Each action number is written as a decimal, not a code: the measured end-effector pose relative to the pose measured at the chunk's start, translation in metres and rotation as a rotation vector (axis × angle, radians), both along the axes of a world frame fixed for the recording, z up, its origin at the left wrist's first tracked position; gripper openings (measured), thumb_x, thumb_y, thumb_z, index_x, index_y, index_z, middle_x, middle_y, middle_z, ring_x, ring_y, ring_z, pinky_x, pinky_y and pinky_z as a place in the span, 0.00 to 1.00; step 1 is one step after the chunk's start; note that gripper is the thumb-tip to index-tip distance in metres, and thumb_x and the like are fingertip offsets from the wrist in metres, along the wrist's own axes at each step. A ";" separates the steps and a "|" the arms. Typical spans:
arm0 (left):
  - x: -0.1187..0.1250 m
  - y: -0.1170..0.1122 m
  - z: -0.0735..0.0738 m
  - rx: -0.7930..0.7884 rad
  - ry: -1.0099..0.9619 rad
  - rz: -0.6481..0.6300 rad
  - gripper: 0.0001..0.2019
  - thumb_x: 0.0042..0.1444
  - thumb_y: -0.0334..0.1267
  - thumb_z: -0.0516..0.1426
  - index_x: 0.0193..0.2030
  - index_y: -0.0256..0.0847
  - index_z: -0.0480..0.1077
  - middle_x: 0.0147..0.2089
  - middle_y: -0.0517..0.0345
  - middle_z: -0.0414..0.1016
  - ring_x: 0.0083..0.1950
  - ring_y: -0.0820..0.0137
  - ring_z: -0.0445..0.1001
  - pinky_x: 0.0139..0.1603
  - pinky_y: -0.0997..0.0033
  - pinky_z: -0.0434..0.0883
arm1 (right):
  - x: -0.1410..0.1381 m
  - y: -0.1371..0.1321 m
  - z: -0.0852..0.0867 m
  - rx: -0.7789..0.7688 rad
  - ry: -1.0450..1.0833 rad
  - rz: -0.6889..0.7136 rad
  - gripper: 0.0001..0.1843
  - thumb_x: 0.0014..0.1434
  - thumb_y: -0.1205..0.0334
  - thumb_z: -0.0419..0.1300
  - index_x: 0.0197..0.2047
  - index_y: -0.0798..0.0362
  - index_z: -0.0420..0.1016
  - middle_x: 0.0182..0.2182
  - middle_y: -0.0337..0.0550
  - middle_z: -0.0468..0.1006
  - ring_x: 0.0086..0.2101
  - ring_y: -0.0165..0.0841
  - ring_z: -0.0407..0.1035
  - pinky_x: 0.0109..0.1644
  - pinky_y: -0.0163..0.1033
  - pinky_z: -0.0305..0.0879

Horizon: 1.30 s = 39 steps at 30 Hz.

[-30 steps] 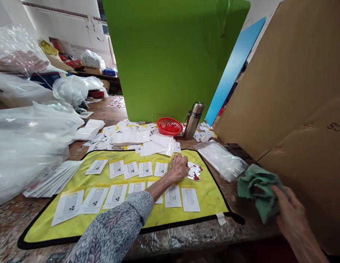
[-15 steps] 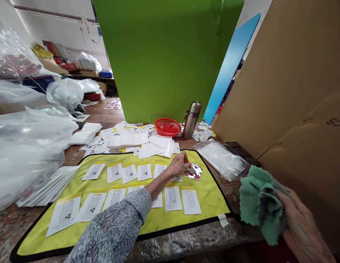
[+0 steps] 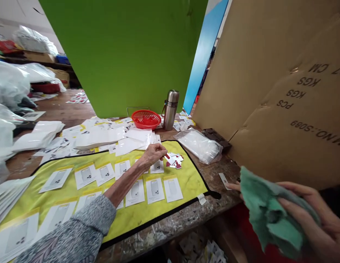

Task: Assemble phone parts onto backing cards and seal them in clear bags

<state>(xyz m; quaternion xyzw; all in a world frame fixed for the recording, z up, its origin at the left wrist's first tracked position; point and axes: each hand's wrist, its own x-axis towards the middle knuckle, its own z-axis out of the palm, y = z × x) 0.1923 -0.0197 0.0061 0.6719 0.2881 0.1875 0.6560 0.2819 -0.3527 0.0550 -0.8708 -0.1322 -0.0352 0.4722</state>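
My left hand point(image 3: 156, 152) reaches over the yellow mat with its fingers pinched on a small red-and-white card point(image 3: 167, 156). Just beyond its fingertips lies a loose pile of small red-and-white cards point(image 3: 175, 160). White cards with a phone case printed on them point(image 3: 154, 190) lie in two rows on the yellow mat point(image 3: 159, 215), partly hidden by my left arm. At the right, my right hand point(image 3: 312, 215) grips a crumpled green cloth point(image 3: 271, 212). One finger of that hand stretches out to a small light card point(image 3: 224, 181) on the table edge.
Behind the mat stand a red basket point(image 3: 146, 119), a steel thermos point(image 3: 171, 109) and stacked white sleeves point(image 3: 101, 137). A clear plastic bag point(image 3: 199, 144) lies right of the mat. A green board point(image 3: 126, 54) and a large cardboard box point(image 3: 268, 91) wall off the back and right.
The view has swung to the right. My right hand has brought the cloth to the table edge and extended a finger to a small card. My left hand stays by the card pile.
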 end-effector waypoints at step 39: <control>-0.162 -0.064 -0.024 -0.260 -0.046 0.186 0.18 0.46 0.52 0.62 0.31 0.37 0.71 0.28 0.59 0.72 0.31 0.72 0.69 0.33 0.74 0.66 | 0.076 0.057 -0.054 -0.626 0.020 0.589 0.09 0.42 0.54 0.55 0.22 0.49 0.61 0.16 0.33 0.65 0.21 0.31 0.62 0.25 0.34 0.57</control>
